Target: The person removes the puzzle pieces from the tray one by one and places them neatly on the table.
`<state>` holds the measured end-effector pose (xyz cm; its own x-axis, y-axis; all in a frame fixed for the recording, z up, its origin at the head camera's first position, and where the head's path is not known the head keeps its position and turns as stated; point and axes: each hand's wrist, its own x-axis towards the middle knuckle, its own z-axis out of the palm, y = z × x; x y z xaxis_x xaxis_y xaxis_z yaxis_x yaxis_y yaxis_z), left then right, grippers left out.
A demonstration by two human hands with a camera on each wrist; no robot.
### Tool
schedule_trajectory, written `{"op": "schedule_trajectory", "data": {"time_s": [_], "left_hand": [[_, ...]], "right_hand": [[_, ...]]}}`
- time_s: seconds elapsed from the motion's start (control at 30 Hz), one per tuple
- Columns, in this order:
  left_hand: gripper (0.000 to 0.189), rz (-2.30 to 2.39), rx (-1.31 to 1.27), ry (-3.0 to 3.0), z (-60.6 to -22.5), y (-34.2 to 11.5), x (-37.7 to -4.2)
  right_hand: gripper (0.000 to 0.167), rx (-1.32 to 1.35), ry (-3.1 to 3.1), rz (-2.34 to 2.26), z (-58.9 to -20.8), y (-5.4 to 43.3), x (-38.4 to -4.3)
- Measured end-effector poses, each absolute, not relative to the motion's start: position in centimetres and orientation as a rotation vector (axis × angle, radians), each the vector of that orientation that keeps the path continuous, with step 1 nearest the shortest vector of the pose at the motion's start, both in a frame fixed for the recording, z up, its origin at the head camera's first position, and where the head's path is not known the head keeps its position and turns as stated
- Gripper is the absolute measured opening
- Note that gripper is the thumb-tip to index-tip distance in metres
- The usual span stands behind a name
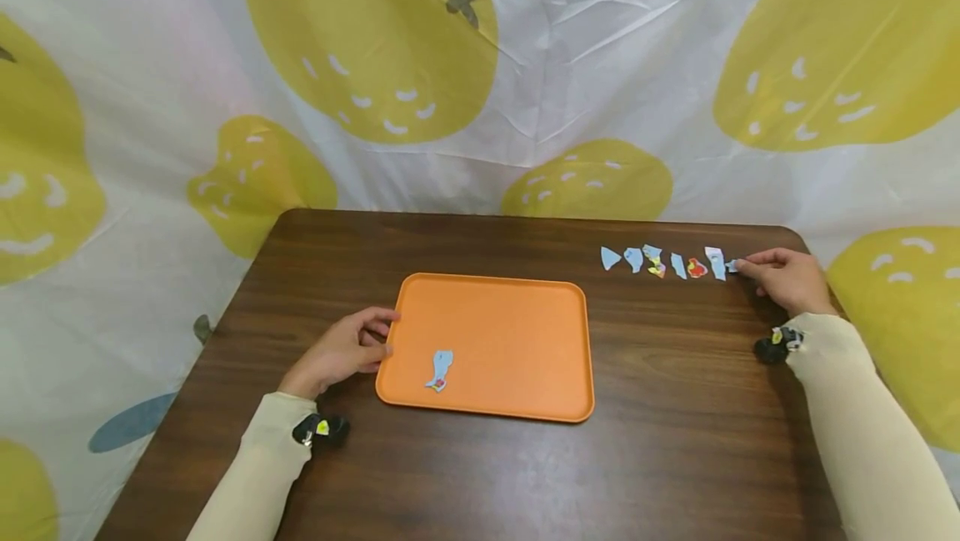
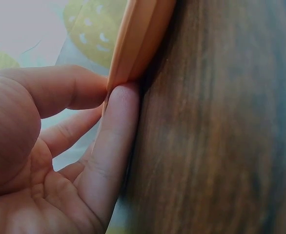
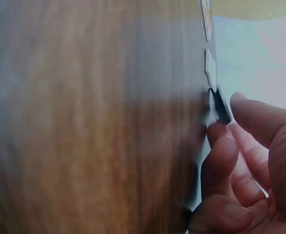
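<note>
At the far right of the table, my right hand point(image 1: 787, 278) pinches a small light-blue paper piece point(image 1: 732, 266) between thumb and fingers. In the right wrist view that piece point(image 3: 222, 106) stands tilted, its dark side showing. Just left of it lies a pale blue and pink piece point(image 1: 716, 262), the end of a row of irregular pieces. My left hand point(image 1: 341, 349) holds the left rim of an orange tray point(image 1: 510, 341), with fingertips on the rim in the left wrist view. A single blue piece with a red and yellow tip point(image 1: 440, 370) lies on the tray, lower left.
Along the back right of the brown wooden table point(image 1: 675, 441) run a red piece point(image 1: 697, 267), a multicoloured piece point(image 1: 654, 260), a triangular blue piece point(image 1: 610, 257) and other blue ones. A white cloth with yellow fruit prints point(image 1: 525, 66) hangs behind the table.
</note>
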<state>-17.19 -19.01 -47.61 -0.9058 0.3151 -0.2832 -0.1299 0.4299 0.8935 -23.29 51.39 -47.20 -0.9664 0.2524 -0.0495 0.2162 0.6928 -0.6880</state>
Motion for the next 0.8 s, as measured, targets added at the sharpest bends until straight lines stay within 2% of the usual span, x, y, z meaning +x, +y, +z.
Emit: {"op": "schedule_trajectory", "data": {"time_s": [0.13, 0.3, 0.8], "left_hand": [[0.052, 1.475, 0.155, 2.278, -47.7, -19.0, -17.2], [0.052, 1.48, 0.163, 2.274, -47.7, -19.2, -17.2], [0.053, 1.481, 0.18, 2.274, -47.7, -19.0, -17.3]], "right_hand": [[0.057, -0.369, -2.843, 1.11, -47.3, 51.3, -23.2], [0.048, -0.285, -2.773, 1.122, -47.0, 50.2, -23.0], [0.041, -0.096, -2.744, 1.074, -44.9, 44.1, -22.9]]}}
